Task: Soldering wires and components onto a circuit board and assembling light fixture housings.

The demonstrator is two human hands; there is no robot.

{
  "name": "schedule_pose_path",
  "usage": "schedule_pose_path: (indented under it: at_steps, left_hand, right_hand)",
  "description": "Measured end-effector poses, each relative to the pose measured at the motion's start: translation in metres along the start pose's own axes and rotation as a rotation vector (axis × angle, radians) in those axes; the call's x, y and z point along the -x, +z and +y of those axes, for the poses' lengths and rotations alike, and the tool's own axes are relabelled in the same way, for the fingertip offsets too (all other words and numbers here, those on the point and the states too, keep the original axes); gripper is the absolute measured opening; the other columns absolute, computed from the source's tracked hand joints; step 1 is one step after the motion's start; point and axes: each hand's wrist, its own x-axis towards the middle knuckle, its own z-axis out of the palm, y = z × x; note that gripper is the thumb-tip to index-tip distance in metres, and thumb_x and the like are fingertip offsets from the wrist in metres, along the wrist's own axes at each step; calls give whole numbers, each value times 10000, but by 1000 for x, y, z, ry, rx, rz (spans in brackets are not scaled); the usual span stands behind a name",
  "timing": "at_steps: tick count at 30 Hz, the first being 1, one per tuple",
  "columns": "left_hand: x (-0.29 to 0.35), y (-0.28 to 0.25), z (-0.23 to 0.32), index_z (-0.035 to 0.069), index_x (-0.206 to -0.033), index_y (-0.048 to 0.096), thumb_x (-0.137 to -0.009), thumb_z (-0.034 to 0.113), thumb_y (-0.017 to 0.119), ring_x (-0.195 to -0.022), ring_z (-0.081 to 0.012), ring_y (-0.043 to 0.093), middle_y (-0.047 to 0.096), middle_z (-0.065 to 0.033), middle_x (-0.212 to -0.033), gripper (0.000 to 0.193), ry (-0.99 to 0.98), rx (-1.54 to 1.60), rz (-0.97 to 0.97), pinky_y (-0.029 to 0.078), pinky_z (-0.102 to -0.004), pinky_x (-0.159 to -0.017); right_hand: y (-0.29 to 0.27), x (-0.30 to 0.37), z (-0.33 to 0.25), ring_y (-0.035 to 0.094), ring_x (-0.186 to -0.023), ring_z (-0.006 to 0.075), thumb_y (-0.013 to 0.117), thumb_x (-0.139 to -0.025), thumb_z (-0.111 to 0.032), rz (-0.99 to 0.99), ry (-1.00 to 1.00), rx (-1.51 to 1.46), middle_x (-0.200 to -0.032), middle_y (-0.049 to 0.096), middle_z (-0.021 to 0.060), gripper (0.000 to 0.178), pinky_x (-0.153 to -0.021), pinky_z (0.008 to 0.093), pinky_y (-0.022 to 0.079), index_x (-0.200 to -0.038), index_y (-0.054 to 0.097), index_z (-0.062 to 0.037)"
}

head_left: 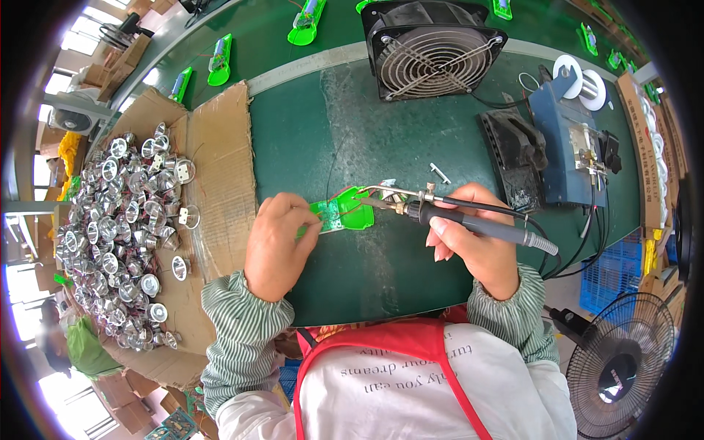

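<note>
A bright green plastic housing [359, 218] lies on the bench in front of me, with a small circuit board [328, 213] and thin wires in it. My left hand [279, 242] is closed at the housing's left end, thumb and fingers pinched; exactly what the fingertips touch is partly hidden. In my right hand [484, 249] is a soldering iron [477, 222] with a thin metal solder-feed tube [396, 187] along its top. Its tip points left, over the right part of the housing. A small shiny lamp reflector [392, 194] sits partly hidden behind the iron.
Left, many lamp reflectors [110, 227] are heaped on cardboard [220, 161]. A square fan [440, 59] stands at the back. A blue solder feeder [561, 143] with white spools and a black iron stand [513, 158] are right. Green housings [220, 60] lie on the far belt.
</note>
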Motion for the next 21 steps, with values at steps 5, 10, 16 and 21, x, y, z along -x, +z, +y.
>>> schedule_pose_path:
  at_steps: [5, 10, 16, 21]
  left_hand:
    - [1, -6, 3, 15, -922, 575, -711, 3, 672, -800, -267, 550, 561, -105, -918, 232, -19, -64, 20, 464, -348, -688]
    - [14, -31, -7, 26, -1083, 556, -691, 46, 680, -949, -343, 528, 573, -140, -989, 412, -114, -110, -6, 440, -397, -818]
    - [7, -39, -23, 31, -1104, 583, -679, 98, 713, -982, -340, 550, 595, -147, -1013, 449, -83, -286, -164, 451, -392, -831]
    - [-24, -70, -47, 35, -1037, 610, -690, 223, 743, -773, -334, 597, 609, -150, -881, 416, -161, -355, 66, 476, -403, -677]
  right_hand:
    - [-5, 2, -3, 581, -530, 105, 627, -809, -19, 30, -48, 0, -702, 623, 110, 175, -458, 217, 457, -946, 524, 17]
    - [-11, 3, 0, 581, -529, 103, 622, -814, -21, 45, -63, -5, -708, 623, 112, 172, -456, 215, 458, -954, 527, 17]
    - [-16, 2, -3, 582, -535, 108, 617, -815, -13, 72, -76, -7, -713, 619, 124, 169, -465, 224, 465, -951, 525, 24]
    - [-16, -2, -10, 596, -548, 115, 627, -802, 9, 36, -86, -28, -705, 625, 118, 148, -472, 239, 485, -914, 537, 48]
